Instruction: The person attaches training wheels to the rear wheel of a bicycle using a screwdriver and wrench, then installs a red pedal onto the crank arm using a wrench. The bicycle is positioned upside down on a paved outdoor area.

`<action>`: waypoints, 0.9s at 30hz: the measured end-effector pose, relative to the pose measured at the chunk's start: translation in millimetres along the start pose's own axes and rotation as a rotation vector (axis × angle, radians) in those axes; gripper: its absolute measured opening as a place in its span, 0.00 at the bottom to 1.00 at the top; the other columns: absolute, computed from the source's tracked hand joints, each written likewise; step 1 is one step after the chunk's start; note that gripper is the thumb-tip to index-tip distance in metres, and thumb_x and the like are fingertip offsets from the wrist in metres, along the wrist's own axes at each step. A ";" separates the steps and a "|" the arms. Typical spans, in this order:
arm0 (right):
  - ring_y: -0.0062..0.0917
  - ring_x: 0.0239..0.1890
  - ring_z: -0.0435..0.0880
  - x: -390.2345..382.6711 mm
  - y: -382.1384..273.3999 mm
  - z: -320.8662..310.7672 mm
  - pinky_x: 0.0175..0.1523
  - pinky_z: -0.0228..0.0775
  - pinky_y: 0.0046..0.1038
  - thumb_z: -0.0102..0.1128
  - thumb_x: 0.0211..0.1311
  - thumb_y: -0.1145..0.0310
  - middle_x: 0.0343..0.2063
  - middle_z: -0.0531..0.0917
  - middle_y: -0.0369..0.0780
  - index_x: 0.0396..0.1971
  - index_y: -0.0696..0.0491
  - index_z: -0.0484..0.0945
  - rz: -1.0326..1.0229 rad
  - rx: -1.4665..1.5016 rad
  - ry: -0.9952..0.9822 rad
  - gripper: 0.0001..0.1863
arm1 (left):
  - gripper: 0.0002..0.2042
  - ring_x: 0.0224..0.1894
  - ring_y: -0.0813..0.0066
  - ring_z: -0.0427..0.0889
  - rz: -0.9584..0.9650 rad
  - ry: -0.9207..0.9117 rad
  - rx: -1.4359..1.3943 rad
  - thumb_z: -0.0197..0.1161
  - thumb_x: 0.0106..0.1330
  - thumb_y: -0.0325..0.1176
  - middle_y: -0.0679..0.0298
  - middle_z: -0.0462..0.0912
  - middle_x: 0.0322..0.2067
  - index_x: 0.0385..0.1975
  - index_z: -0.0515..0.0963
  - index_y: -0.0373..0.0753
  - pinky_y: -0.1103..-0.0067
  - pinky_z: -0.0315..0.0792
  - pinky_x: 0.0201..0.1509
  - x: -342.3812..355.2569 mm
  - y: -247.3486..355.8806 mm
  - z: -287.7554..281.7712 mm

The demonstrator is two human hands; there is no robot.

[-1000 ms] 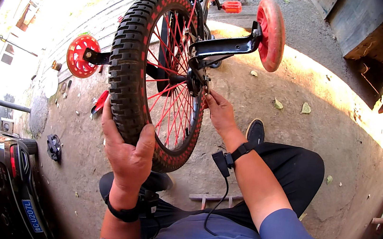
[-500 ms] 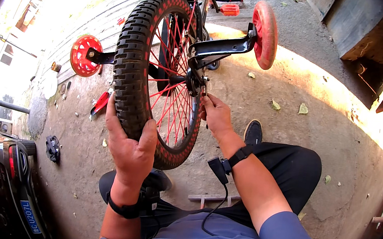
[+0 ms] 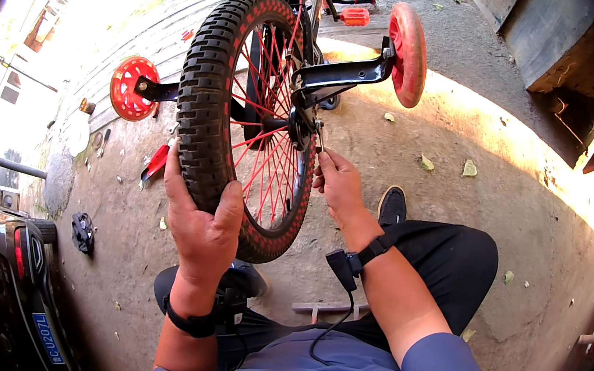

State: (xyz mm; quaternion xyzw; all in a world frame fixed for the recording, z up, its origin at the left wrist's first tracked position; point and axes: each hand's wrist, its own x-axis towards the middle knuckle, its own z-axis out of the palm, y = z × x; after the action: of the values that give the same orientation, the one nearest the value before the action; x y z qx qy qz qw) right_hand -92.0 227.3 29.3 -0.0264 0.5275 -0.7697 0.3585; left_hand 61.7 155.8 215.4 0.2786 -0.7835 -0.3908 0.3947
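Note:
A child's bicycle with a black knobby tyre (image 3: 206, 93) and red spokes stands before me, its wheel toward me. My left hand (image 3: 202, 232) is spread around the near lower part of the tyre, thumb on one side and fingers on the other. My right hand (image 3: 342, 188) pinches a slim metal tool (image 3: 321, 139), its upper end at the axle; its exact kind is too small to tell. Above that hand, a black bracket (image 3: 347, 77) carries a red training wheel (image 3: 406, 56). Another red training wheel (image 3: 132, 88) sits on the left side.
A red-handled tool (image 3: 156, 162) lies on the concrete left of the tyre. Farther left are a crumpled black object (image 3: 83, 232) and a dark car (image 3: 11, 276). A wooden structure (image 3: 551, 50) stands at the far right. Dry leaves (image 3: 470, 168) dot the ground.
My right hand and the tool have shifted slightly right and down, with the tool's lower end tilting outward. My left hand stays on the tyre.

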 end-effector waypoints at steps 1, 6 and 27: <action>0.14 0.16 0.74 3.7 4.9 -2.4 0.22 0.65 0.19 0.55 0.72 0.61 0.21 0.77 0.32 0.40 0.56 0.82 -0.035 0.011 -0.015 0.14 | 0.36 0.34 0.78 0.79 -0.014 -0.004 -0.008 0.62 0.62 0.23 0.62 0.80 0.40 0.70 0.53 0.32 0.80 0.76 0.40 0.9 2.4 1.2; 0.14 0.17 0.75 -8.6 -0.5 8.1 0.23 0.66 0.19 0.55 0.72 0.63 0.20 0.77 0.31 0.40 0.57 0.82 0.038 -0.043 0.016 0.13 | 0.36 0.34 0.79 0.79 -0.106 0.006 -0.050 0.62 0.62 0.23 0.62 0.80 0.41 0.70 0.52 0.33 0.80 0.76 0.40 0.2 5.7 -1.3; 0.21 0.42 0.79 54.2 49.9 -30.3 0.50 0.69 0.22 0.58 0.69 0.71 0.36 0.82 0.39 0.51 0.56 0.81 -0.357 -0.221 0.015 0.13 | 0.36 0.35 0.79 0.78 -0.051 -0.005 -0.086 0.61 0.62 0.22 0.59 0.78 0.47 0.70 0.51 0.32 0.81 0.76 0.40 0.2 -6.3 -2.3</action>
State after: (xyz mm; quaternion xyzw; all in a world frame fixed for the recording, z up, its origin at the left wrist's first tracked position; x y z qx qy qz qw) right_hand -118.7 210.6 -43.8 -0.1529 0.5982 -0.7588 0.2074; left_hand 64.3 151.4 211.1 0.2805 -0.7596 -0.4347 0.3941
